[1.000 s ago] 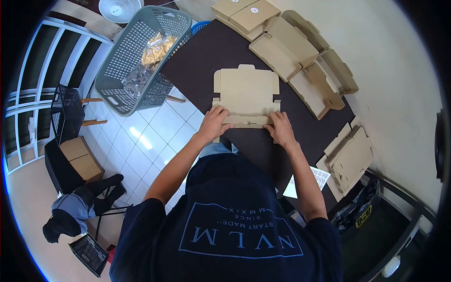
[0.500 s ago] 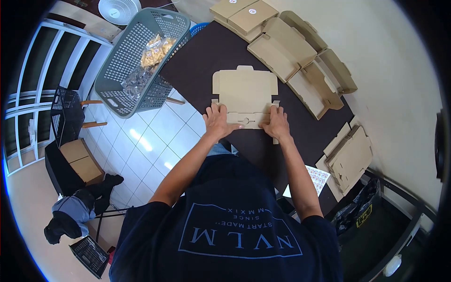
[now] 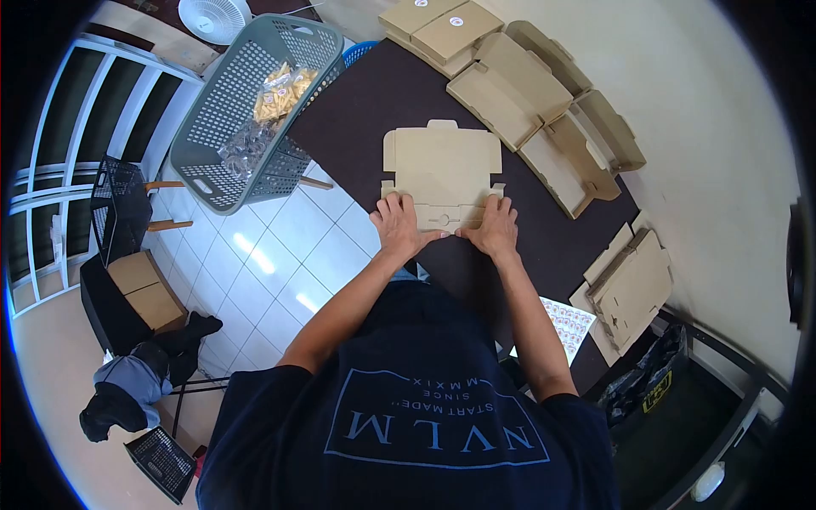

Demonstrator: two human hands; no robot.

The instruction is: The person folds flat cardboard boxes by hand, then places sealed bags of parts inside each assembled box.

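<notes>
A partly folded brown cardboard box [image 3: 444, 161] lies on the dark table in front of me, its wide lid panel stretched flat toward the far side. Its near panel has a small round cut-out. My left hand [image 3: 398, 225] grips the near left corner, fingers over the card and thumb along the near edge. On the near right corner, my right hand [image 3: 494, 228] holds the card the same way. The two thumb tips are a short gap apart at the middle of the edge. Small side tabs stand up beside the fingers of both hands.
Open boxes [image 3: 512, 89] line the table's wall side, near closed boxes with round stickers [image 3: 455, 32]. Flat box blanks [image 3: 631, 289] and a sticker sheet [image 3: 568, 327] lie to the right. A grey basket [image 3: 191, 140] holding bagged goods stands left of the table [image 3: 348, 119].
Both thumbs have moved inward along the box's near edge, and my right hand has shifted left. The strip that stuck out below my right hand no longer shows.
</notes>
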